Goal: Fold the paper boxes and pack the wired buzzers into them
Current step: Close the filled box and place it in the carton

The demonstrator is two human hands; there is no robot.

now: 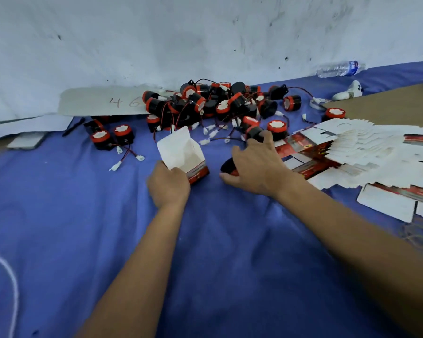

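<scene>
While left hand [167, 184] grips box [181, 153], right hand [257, 167] touches buzzer [254, 132].

A surface draped in a blue cloth [83, 215] is seen; a heap of black-and-red wired buzzers [213, 103] is piled at its far edge; right of the heap, flat unfolded boxes [357, 147] are fanned out; beyond them a water bottle [341, 69] is laid; left of the heap a pen [73, 127] is laid.

Scuffed white wall [156, 40], blue cloth [59, 215] covering the surface
</scene>
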